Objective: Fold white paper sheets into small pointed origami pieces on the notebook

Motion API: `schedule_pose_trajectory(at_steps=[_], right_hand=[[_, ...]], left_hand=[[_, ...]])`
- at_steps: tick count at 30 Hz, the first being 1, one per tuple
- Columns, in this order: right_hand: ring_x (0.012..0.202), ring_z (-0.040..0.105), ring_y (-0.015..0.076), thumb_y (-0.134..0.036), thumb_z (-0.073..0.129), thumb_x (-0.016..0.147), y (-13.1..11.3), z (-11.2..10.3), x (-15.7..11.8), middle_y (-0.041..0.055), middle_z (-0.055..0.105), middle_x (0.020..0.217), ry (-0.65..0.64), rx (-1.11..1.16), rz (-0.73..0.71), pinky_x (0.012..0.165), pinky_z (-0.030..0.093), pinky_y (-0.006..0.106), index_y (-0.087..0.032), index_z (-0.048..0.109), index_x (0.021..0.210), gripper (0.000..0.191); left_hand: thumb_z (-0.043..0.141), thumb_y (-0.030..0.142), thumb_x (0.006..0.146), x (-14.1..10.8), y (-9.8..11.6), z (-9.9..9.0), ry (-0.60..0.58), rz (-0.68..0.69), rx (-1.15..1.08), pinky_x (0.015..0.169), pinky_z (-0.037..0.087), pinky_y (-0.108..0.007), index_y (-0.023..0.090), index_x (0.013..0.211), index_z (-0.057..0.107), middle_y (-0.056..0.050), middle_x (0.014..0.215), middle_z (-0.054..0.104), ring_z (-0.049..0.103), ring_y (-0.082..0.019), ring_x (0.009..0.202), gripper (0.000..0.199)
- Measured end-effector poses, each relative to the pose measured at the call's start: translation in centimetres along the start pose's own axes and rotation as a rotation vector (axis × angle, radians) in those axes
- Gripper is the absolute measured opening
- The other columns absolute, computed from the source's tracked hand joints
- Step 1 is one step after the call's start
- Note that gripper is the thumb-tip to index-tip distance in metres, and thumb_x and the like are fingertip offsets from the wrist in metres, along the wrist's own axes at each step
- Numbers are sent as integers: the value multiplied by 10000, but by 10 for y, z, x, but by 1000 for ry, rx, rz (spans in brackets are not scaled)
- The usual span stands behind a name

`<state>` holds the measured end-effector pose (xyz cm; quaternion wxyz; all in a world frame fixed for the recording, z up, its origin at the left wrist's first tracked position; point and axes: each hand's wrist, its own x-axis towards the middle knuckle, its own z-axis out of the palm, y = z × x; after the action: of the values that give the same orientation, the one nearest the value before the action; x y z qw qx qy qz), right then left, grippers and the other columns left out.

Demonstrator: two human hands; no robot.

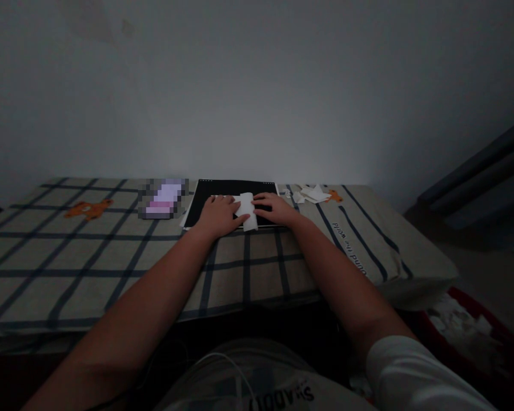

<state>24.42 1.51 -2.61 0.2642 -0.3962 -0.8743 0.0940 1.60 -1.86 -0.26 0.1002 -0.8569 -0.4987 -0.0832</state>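
A white strip of paper (249, 212) lies upright across a black sheet or pad (240, 187), with another white piece partly showing under my left fingers. My left hand (219, 216) rests palm down on the black sheet, fingers spread, its thumb touching the strip's left side. From the right, my right hand (274, 208) reaches in with its fingers apart and its fingertips at the strip's right edge. Both hands press on the paper from above rather than wrapping round it.
A blurred-out phone-like screen (165, 198) lies left of the black sheet. Torn white paper scraps (314, 194) lie to its right on the checked tablecloth (257, 274). A wall stands behind the table. On the floor at right is a red bin (462, 297) with white paper.
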Motion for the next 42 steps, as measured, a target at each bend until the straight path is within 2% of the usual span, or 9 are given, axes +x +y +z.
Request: schedule_pose_trajectory(at_steps=[5, 8, 12, 18, 25, 29, 33, 37, 42], right_hand=[[1320, 512, 228, -379, 601, 937, -1, 3, -1, 108, 581, 1411, -68, -35, 27, 1112, 388, 449, -231, 672, 1277, 378], [1339, 498, 245, -407, 584, 947, -3, 4, -2, 107, 564, 1436, -98, -81, 42, 1112, 385, 467, -229, 648, 1311, 411], [1335, 498, 253, -423, 566, 958, -7, 4, -2, 102, 552, 1450, -120, -132, 45, 1107, 387, 470, -244, 638, 1325, 415], [1335, 487, 280, -432, 548, 962, -13, 5, -2, 121, 546, 1445, -124, -185, 70, 1095, 391, 487, -230, 631, 1338, 435], [1301, 507, 245, -386, 553, 960, -10, 5, 0, 109, 555, 1419, -27, -104, 59, 1074, 417, 446, -256, 603, 1367, 431], [1286, 518, 240, -349, 576, 951, -8, 2, -1, 106, 579, 1395, -63, -92, 9, 1077, 408, 437, -242, 660, 1299, 374], [1271, 524, 261, -378, 587, 945, -10, 2, -1, 110, 592, 1383, -118, -127, 20, 1065, 409, 458, -248, 656, 1308, 391], [1272, 519, 262, -396, 579, 949, -11, 3, 0, 102, 593, 1383, -127, -155, 30, 1063, 407, 450, -248, 641, 1327, 410], [1268, 522, 246, -373, 563, 960, -9, 3, -1, 87, 596, 1380, -106, -121, 29, 1060, 410, 441, -273, 611, 1357, 412]], left_hand=[[315, 668, 947, 0, 5, -3, -1, -46, 20, 903, 417, -472, 157, 1193, 680, -181, 1220, 635, 549, -365, 1130, 674], [311, 667, 948, 0, 6, -5, 7, -55, 10, 890, 422, -470, 129, 1267, 632, -194, 1221, 625, 541, -372, 1126, 703], [313, 684, 944, -1, 5, -5, 7, -23, -1, 887, 425, -448, 198, 1403, 538, -168, 1309, 580, 522, -360, 1149, 706], [316, 675, 946, -3, 3, -2, -6, 22, 12, 910, 409, -477, 259, 1364, 588, -144, 1350, 549, 493, -369, 1173, 650], [337, 674, 937, -3, 6, 2, -10, -104, 30, 926, 404, -509, 274, 1387, 565, -167, 1364, 530, 477, -390, 1198, 644], [349, 662, 938, -3, 2, 3, 0, -139, 39, 922, 420, -529, 231, 1384, 570, -193, 1348, 539, 492, -404, 1197, 658], [356, 553, 978, 1, -5, 9, 30, -38, -3, 1063, 353, -540, 174, 1401, 552, -192, 1466, 472, 438, -386, 1318, 602], [301, 375, 1017, 8, -11, 19, -36, 131, -126, 1163, 291, -428, 110, 1449, 484, -178, 1508, 464, 413, -275, 1400, 540], [323, 497, 1008, 10, -12, 25, -26, 128, -171, 1169, 289, -442, 113, 1468, 464, -182, 1524, 445, 393, -298, 1422, 615]])
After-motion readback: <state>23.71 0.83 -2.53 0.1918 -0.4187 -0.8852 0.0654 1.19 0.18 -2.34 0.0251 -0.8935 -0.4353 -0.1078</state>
